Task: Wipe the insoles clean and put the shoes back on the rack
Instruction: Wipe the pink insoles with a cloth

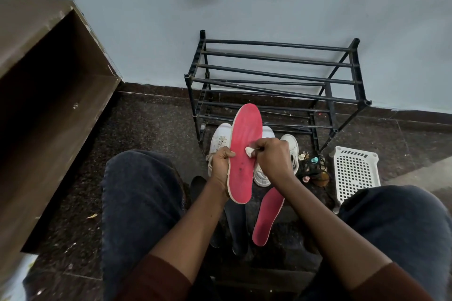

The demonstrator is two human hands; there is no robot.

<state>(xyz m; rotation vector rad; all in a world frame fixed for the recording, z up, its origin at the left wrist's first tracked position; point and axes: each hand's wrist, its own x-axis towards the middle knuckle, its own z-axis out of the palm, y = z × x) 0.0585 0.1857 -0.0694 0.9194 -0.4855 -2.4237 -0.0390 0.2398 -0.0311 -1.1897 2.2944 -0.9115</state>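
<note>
Item: red insole (244, 139), one of a pair. It is thin and flat with a pale edge, and dark specks show on the lower half of its face. Location: held up above the floor (151, 134) between the person's knees, toe end pointing away toward the rack (276, 66). Hold: the left hand (221, 166) grips the left edge below the middle, fingers curled round the rim. The right hand (272, 156) pinches a small white wad (249, 151) in its fingertips and presses it on the red face at about mid-length. Handling, as judged: light, soft and bendy, likely to flex or flap if taken by one end. It is best taken at the edge near the waist, as here, with the back supported under the spot being rubbed. The face looks matte and cloth-like, not slippery. Companion: second red insole (267, 217), lying on the floor nearer the person and to the right of the held one, untouched. White shoes (220, 140) stand on the floor just in front of the rack, partly hidden behind the held insole. Also present: white perforated basket (354, 173) at right, with small clutter (314, 168) between it and the shoes. Progress, as judged: wiping is the step in hand, and the shoes are not yet on the rack.
</note>
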